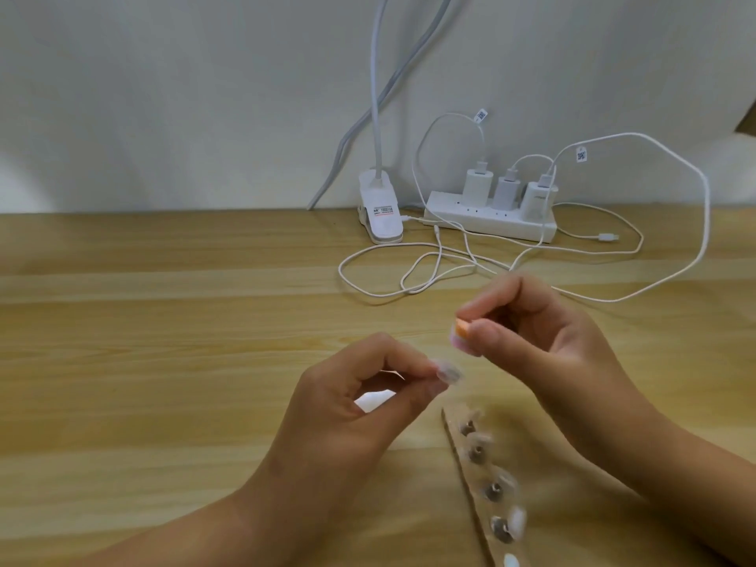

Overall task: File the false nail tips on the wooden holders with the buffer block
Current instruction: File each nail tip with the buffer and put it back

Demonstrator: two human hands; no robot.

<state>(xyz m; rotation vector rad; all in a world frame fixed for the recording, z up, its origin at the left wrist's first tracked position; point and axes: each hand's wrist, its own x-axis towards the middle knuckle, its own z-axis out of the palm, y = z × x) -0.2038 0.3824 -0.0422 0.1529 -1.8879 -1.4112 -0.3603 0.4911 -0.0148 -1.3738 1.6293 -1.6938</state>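
The left hand (347, 407) is pinching a false nail tip (449, 372) — the right hand (544, 341) is gripping the buffer block (463, 330) just farther right, apart.

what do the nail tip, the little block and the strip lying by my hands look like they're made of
Nail tip: thin clear plastic, glossy and see-through.
Buffer block: probably layered foam with a matte finish, judging by its orange and pale pink bands.
Holder strip: tan and matte, wood or stiff card; the blur leaves it open.
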